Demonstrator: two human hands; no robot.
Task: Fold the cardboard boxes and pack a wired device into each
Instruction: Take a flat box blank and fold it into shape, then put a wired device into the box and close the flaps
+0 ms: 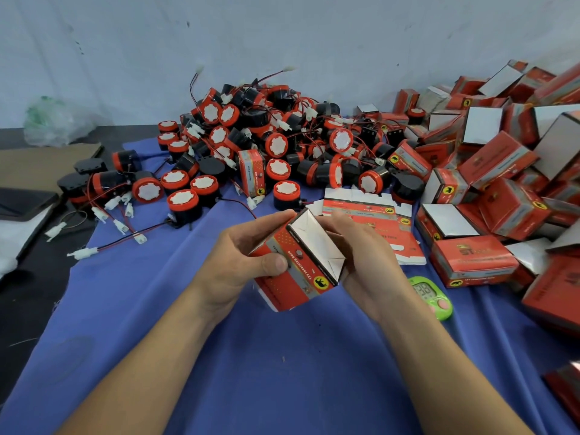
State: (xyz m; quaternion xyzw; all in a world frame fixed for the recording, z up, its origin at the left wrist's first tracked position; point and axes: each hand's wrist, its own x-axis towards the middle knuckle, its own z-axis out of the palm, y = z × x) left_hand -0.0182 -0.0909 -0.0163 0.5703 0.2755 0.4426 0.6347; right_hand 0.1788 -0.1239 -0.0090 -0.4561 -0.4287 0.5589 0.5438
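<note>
I had the red cardboard box up over the desk, left grip pinching its printed face, right grip curled round its open end, nothing inside yet, a heap of folded boxes to my right, wired buzzers piled ahead unpacked.

A pale, scuffed wall backs a blue cloth (creased) spread over a dark surface.

Wired devices heap at the cloth's far edge, folded boxes along its right edge, flat blanks between.
</note>
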